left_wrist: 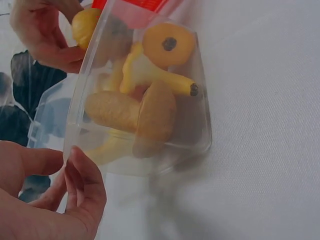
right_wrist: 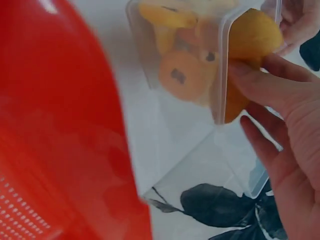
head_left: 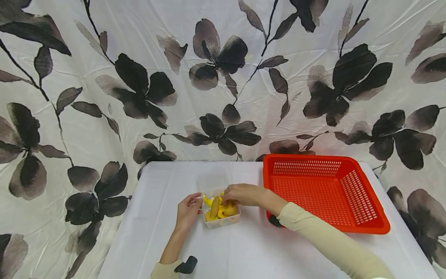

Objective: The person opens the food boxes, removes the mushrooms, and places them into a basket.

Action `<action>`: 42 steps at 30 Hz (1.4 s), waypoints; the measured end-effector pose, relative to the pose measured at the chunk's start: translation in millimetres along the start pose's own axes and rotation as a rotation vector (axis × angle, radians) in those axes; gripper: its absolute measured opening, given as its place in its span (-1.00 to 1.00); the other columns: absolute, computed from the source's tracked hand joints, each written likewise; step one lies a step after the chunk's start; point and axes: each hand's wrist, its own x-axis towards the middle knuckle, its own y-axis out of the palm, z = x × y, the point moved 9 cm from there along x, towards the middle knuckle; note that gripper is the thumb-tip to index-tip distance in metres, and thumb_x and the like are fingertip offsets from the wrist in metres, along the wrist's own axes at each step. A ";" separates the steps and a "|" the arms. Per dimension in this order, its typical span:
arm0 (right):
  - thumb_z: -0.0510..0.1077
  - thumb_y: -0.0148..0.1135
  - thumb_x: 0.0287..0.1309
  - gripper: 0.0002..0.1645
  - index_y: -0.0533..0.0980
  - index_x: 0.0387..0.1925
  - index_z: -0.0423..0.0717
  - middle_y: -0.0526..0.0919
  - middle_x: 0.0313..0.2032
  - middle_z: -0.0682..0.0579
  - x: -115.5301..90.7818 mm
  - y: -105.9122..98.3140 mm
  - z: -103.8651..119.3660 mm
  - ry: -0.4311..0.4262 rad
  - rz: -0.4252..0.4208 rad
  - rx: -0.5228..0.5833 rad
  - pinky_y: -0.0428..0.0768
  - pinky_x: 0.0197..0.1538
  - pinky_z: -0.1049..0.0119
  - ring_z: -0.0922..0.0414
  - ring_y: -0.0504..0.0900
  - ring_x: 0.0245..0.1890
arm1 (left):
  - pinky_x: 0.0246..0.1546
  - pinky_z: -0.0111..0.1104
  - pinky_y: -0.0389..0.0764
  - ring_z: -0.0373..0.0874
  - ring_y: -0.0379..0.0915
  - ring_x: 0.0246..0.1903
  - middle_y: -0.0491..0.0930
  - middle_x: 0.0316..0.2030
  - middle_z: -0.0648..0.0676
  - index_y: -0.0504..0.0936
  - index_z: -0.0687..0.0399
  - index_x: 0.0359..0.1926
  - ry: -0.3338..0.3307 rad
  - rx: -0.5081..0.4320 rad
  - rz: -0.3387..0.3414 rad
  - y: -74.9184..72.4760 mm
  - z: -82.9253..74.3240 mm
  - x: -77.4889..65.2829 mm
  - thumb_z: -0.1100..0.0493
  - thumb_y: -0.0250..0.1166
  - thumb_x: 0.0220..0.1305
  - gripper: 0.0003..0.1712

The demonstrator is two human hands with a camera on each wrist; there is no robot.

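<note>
A clear plastic box (head_left: 223, 223) full of yellow and tan pieces that look like toy fruit stands on the white table. At its left side, my left hand (head_left: 188, 213) pinches the rim between thumb and fingers. Over the opposite side reaches my right hand (head_left: 245, 195), gripping a rounded yellow fruit (right_wrist: 236, 102) at the box's opening. Through the wall in the left wrist view I see an orange round piece (left_wrist: 169, 45) with a dark centre, a yellow dark-tipped piece (left_wrist: 165, 80) and crossed tan pieces (left_wrist: 156, 117). The gripped fruit's exact kind is unclear.
A red perforated basket (head_left: 369, 228) sits at the table's right, beneath and beyond my right forearm. The box's clear lid (head_left: 213, 177) tilts out behind it. A floral cloth (head_left: 216, 97) hangs along the table's back edge.
</note>
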 end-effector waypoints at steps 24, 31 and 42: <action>-0.25 0.37 0.32 -0.65 0.58 0.11 -0.24 0.71 -0.07 0.00 -54.7 -39.7 -56.4 0.150 -0.381 0.523 0.69 0.05 0.19 0.11 0.67 -0.06 | -0.39 -0.53 0.62 0.06 0.57 -0.23 0.61 -0.06 0.28 0.57 0.36 0.21 0.001 0.027 0.007 2.7 1.5 0.0 0.25 0.24 0.48 -0.62; -0.21 0.41 0.29 -0.69 0.62 0.03 -0.22 0.75 -0.16 0.04 -77.2 -45.9 -77.0 0.244 -0.503 0.567 0.68 0.02 0.21 0.11 0.71 -0.13 | -0.37 -0.51 0.63 -0.04 0.56 -0.25 0.59 -0.03 0.25 0.53 0.36 0.25 0.016 0.048 0.032 4.0 0.9 1.2 0.22 0.23 0.50 -0.59; -0.24 0.35 0.34 -0.60 0.53 0.12 -0.36 0.67 -0.06 -0.20 -108.6 -41.0 -109.7 0.399 -0.562 0.867 0.73 -0.06 0.19 -0.07 0.71 -0.05 | -0.32 -0.51 0.64 0.22 0.57 -0.11 0.58 -0.05 0.24 0.55 0.31 0.24 0.011 0.062 0.039 5.1 1.5 2.0 0.25 0.22 0.50 -0.63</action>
